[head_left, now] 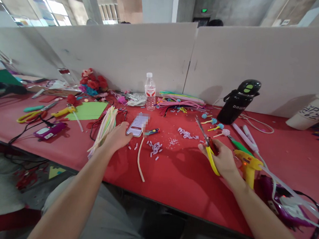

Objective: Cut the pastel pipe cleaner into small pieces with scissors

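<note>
My left hand (119, 136) grips the lower left edge of a smartphone (135, 126) with a lit screen. In my right hand (223, 156) is a pair of scissors (202, 129) with yellow handles, their blades pointing up and left. Between the hands lie short lilac cut pieces (155, 148), a second lilac heap (186, 133) and fine scraps (173, 142). One cream pipe cleaner (140, 164) curves down from beside the phone. A bundle of pale pipe cleaners (104, 129) rests by my left wrist, and a small cutter-like tool (153, 131) sits right of the phone.
Behind stand a water bottle (150, 92), a black flask (237, 104) and a white cup (312, 112). Yellow glue guns lie at right (247, 162) and left (63, 112), with cords around. Coloured pipe cleaners (180, 100) and small pom-pom stems (217, 127) line the back. A partition (126, 57) closes the table.
</note>
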### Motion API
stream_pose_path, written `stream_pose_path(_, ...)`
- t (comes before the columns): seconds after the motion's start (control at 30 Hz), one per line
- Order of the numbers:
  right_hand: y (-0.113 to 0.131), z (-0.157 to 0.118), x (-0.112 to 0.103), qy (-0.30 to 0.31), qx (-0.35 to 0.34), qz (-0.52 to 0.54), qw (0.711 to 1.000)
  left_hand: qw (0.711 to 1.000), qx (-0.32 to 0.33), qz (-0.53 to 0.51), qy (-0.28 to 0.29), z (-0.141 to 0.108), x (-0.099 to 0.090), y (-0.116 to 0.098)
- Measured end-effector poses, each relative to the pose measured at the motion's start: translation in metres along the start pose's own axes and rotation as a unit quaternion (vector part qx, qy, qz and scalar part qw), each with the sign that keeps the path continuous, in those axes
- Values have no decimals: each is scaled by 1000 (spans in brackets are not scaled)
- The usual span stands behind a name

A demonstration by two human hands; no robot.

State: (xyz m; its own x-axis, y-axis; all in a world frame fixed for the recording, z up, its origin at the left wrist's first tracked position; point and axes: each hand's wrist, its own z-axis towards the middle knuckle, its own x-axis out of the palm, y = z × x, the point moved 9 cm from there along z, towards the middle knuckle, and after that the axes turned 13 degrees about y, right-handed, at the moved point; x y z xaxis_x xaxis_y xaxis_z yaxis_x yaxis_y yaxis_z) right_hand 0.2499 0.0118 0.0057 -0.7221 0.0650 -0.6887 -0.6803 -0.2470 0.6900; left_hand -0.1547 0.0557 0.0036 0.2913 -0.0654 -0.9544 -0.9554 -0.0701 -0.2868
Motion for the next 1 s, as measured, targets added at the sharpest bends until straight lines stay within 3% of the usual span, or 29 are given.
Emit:
stream_pose_path(0.07,0,0,-3,-13,9,0,1000,998,40,-16,-52,0,-5,-16)
stream_pose_path(0.13,-2,1,-5,-23,20,4,1000,990,109,-41,-84,-1,-4,-47)
stream_pose_path(0.27,-13,3,-7,-33,34,12,999,965,256,-54,4,-1,27,-142)
stream_pose_path(0.37,-21,5,-10,-44,41,7,998,958,276,-24,75,5,54,-198)
stream_pose_path(0.43,-23,5,-12,-51,46,2,998,961,254,10,104,13,71,-221)
stream_pose_path(0.67,-15,8,-15,-48,38,30,998,970,194,46,137,41,107,-243)
stream_pose_path(1.0,-14,8,-17,-48,27,31,998,975,170,42,139,42,108,-256)
